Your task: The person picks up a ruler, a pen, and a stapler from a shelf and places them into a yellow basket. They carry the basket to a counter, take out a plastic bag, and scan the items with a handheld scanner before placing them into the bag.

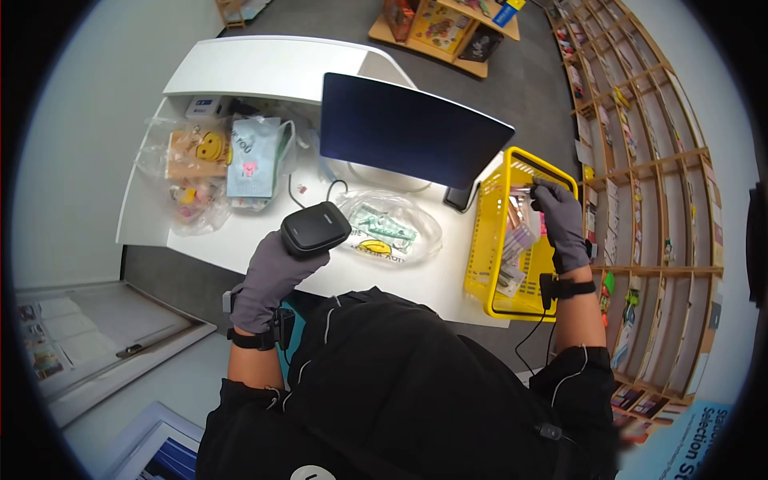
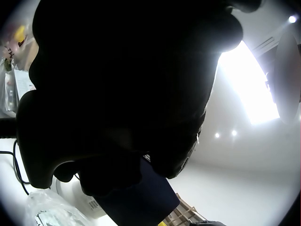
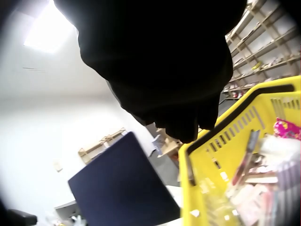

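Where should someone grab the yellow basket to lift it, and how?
Best by the rim of the yellow basket, probably midway along both long sides, from above: its open top faces up, and that long rim offers an edge to curl around.

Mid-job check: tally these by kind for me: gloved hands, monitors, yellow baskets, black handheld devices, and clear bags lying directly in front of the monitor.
Gloved hands: 2 (left hand, right hand)
Monitor: 1
Yellow basket: 1
Black handheld device: 1
Clear bag in front of the monitor: 1
Total: 6
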The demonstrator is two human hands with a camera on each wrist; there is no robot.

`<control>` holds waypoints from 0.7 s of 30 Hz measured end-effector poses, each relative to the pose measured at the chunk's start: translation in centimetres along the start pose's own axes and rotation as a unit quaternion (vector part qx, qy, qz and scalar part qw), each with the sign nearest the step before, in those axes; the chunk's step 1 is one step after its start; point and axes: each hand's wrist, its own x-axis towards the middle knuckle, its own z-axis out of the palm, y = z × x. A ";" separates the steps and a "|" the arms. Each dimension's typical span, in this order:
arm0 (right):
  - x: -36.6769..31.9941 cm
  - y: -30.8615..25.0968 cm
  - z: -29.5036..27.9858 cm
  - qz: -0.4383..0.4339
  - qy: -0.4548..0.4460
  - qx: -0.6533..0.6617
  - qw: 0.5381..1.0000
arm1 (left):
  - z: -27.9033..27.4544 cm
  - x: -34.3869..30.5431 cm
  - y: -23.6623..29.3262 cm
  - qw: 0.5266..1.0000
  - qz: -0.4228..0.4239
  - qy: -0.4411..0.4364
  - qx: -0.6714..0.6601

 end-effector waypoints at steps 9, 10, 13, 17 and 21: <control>2.5 18.3 -1.0 0.118 -0.049 -0.305 0.944 | 0.6 0.5 0.8 1.000 0.002 0.006 0.000; 1.9 18.3 -0.2 0.124 -0.069 -0.317 0.938 | 0.5 0.4 0.9 1.000 0.002 0.007 -0.008; 0.2 14.3 1.4 0.132 -0.108 -0.367 0.914 | 0.2 0.6 0.8 1.000 0.003 0.007 -0.012; 0.8 14.3 1.0 0.140 -0.117 -0.405 0.896 | 0.2 0.8 1.2 1.000 -0.008 0.013 -0.012; 1.0 15.1 0.4 0.157 -0.099 -0.381 0.906 | 0.1 0.9 1.0 0.999 -0.018 0.016 -0.022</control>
